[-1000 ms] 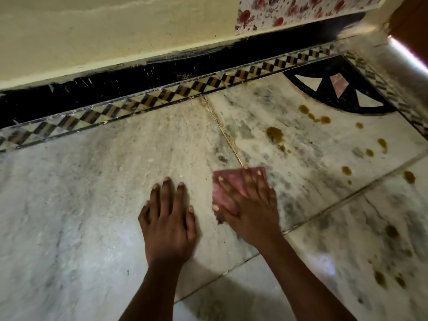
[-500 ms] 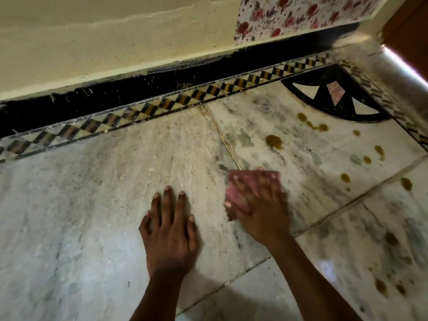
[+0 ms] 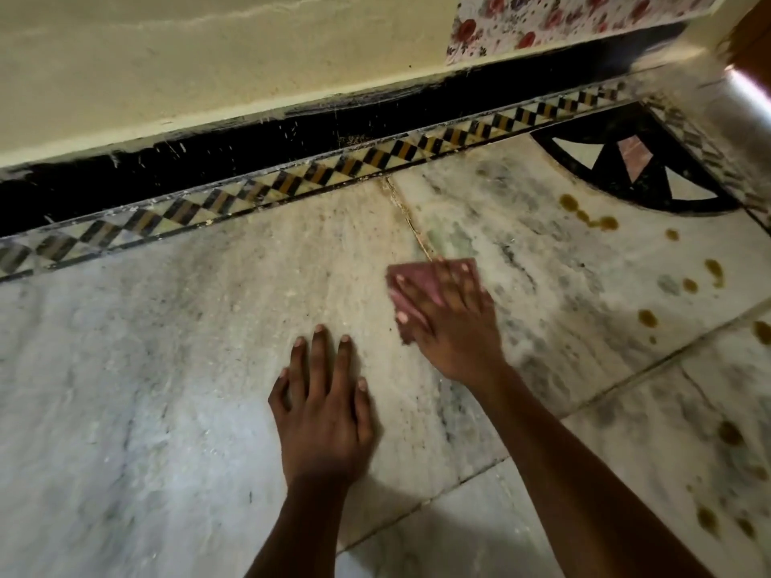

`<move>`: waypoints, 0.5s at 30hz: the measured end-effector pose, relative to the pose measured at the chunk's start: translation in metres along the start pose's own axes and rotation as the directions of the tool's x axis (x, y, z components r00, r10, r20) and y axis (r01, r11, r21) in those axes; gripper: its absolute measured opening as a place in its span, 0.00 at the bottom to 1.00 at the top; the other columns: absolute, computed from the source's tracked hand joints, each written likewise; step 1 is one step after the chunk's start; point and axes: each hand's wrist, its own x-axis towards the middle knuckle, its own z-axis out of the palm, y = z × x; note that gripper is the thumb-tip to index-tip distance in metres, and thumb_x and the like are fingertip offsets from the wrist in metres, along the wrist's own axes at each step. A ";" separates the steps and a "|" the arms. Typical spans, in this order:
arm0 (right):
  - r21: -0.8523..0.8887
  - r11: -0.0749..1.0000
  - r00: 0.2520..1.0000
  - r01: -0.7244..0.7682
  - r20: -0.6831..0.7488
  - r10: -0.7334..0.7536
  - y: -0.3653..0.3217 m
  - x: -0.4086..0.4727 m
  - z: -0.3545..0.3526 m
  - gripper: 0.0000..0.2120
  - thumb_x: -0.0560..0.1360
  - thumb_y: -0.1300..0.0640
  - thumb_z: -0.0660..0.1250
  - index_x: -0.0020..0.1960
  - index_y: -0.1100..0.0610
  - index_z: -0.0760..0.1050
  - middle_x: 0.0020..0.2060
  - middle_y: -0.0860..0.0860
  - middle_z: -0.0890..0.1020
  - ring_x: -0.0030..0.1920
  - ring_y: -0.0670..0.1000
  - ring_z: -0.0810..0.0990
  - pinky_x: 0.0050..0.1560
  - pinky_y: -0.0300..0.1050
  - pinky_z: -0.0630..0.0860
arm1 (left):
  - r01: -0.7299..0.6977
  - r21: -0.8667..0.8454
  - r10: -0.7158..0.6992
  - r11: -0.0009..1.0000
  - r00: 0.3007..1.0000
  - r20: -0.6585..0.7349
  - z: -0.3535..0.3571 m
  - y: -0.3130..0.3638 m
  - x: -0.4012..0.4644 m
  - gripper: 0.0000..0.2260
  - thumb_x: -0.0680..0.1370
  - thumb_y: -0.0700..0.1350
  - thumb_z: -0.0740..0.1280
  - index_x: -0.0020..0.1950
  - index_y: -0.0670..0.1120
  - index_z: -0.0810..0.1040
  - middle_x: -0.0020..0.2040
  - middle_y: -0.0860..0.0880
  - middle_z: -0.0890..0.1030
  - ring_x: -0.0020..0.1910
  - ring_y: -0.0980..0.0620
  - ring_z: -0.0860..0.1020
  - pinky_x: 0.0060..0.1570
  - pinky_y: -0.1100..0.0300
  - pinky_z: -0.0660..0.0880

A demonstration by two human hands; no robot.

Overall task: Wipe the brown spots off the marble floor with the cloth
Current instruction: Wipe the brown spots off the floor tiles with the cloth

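Note:
A folded pink cloth lies flat on the marble floor beside a tile joint. My right hand presses down on it with spread, straight fingers, blurred by motion. My left hand rests flat on the floor just left of it, fingers straight, holding nothing. Brown spots dot the marble to the right, near the black corner inlay, with more brown spots farther down and at the lower right. The large spot seen before is hidden under the cloth or gone.
A checkered black-and-yellow border strip runs along the black skirting below the cream wall. A black fan-shaped inlay fills the far right corner. Floral-patterned fabric hangs at the top right.
My right hand has pushed the cloth forward along the floor, over where the large brown spot was. My left hand has stayed planted on the floor.

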 end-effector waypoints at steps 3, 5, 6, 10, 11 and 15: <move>-0.018 0.962 0.962 -0.272 -0.004 0.272 0.044 -0.024 0.000 0.35 0.79 0.21 0.41 0.83 0.29 0.40 0.88 0.51 0.46 0.87 0.65 0.42 0.83 0.73 0.50 | -0.009 -0.001 0.009 1.000 1.000 -0.008 0.002 -0.002 -0.002 0.29 0.84 0.56 0.56 0.86 0.53 0.62 0.88 0.47 0.57 0.87 0.43 0.55 0.77 0.40 0.61; 0.123 0.841 0.841 -0.526 -0.070 0.536 0.050 0.023 -0.017 0.36 0.80 0.23 0.46 0.84 0.31 0.43 0.88 0.56 0.46 0.86 0.68 0.41 0.82 0.72 0.44 | -0.001 -0.015 0.001 1.000 1.000 -0.010 0.005 -0.001 -0.001 0.29 0.84 0.56 0.57 0.86 0.53 0.62 0.88 0.48 0.56 0.88 0.44 0.54 0.78 0.40 0.59; 0.193 0.781 0.784 -0.593 -0.082 0.615 0.045 0.055 -0.029 0.36 0.80 0.24 0.48 0.84 0.32 0.44 0.88 0.58 0.46 0.86 0.69 0.41 0.82 0.73 0.42 | 0.002 -0.016 -0.002 1.000 1.000 -0.006 0.006 0.000 -0.001 0.29 0.84 0.56 0.57 0.86 0.54 0.62 0.88 0.48 0.56 0.88 0.44 0.53 0.78 0.41 0.59; 0.143 0.847 0.852 -0.511 -0.044 0.522 -0.008 0.155 -0.044 0.35 0.80 0.30 0.52 0.84 0.37 0.54 0.87 0.59 0.50 0.85 0.69 0.47 0.81 0.73 0.50 | 0.003 0.008 -0.003 1.000 1.000 -0.005 0.009 -0.005 -0.001 0.29 0.85 0.57 0.55 0.86 0.55 0.60 0.89 0.49 0.55 0.88 0.45 0.53 0.78 0.40 0.59; 0.083 0.919 0.922 -0.385 -0.003 0.386 -0.021 0.157 -0.040 0.34 0.81 0.30 0.51 0.85 0.36 0.49 0.87 0.58 0.45 0.86 0.68 0.43 0.82 0.73 0.46 | 0.000 0.005 0.000 1.000 1.000 -0.010 0.009 -0.003 0.000 0.29 0.84 0.58 0.55 0.86 0.55 0.61 0.89 0.49 0.55 0.88 0.45 0.54 0.78 0.40 0.60; 0.054 0.995 0.992 0.080 0.089 -0.085 -0.031 0.077 -0.018 0.29 0.83 0.30 0.45 0.82 0.26 0.41 0.88 0.50 0.40 0.86 0.62 0.34 0.83 0.72 0.39 | 0.011 -0.006 -0.011 1.000 1.000 -0.019 0.006 0.000 -0.001 0.29 0.84 0.57 0.55 0.86 0.54 0.63 0.88 0.49 0.57 0.87 0.44 0.56 0.77 0.39 0.61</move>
